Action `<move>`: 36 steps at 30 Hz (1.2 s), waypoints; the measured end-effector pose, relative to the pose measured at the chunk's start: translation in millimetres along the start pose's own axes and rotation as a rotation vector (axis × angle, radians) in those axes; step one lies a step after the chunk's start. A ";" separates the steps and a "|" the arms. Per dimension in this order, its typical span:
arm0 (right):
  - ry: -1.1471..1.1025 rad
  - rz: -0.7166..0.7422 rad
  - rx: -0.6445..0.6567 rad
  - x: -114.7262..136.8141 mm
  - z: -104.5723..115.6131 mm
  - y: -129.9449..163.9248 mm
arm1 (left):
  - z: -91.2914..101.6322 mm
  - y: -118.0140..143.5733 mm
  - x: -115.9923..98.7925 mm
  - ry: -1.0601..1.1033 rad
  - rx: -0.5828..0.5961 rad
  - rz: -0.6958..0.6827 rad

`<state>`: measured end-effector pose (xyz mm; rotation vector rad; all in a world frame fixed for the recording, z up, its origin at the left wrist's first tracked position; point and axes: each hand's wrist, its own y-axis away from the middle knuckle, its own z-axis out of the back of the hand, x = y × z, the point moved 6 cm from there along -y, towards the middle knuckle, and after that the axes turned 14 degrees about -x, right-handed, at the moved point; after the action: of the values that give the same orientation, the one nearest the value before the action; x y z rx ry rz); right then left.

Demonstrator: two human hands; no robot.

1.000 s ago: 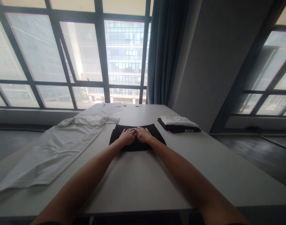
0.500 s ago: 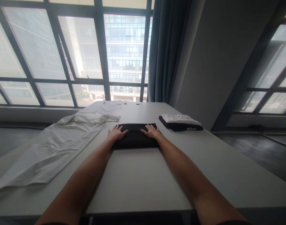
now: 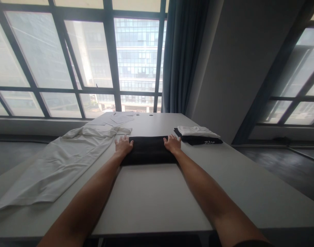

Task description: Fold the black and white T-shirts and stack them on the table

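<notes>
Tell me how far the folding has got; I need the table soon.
Done: a folded white garment sits stacked on a folded black printed garment at the table's right side. In hand: the left hand and right hand lie flat on either end of the folded black cloth. Left: the long white cloth lies spread, unfolded, on the white table.

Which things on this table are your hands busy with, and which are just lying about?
In hand:
- folded black garment, left hand flat on its left end, right hand flat on its right end

Lying about:
- spread white garment
- folded white and black pile
- papers at the far edge of the table
</notes>
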<state>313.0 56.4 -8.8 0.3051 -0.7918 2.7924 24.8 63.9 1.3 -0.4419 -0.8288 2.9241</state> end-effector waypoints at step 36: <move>0.130 -0.168 0.171 -14.9 8.6 -0.1 | -22.8 12.4 19.4 -0.062 0.284 0.176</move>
<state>328.4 49.5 -5.4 0.2044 -0.4766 2.6926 13.0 67.6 -28.7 -0.4210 -0.3852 3.1642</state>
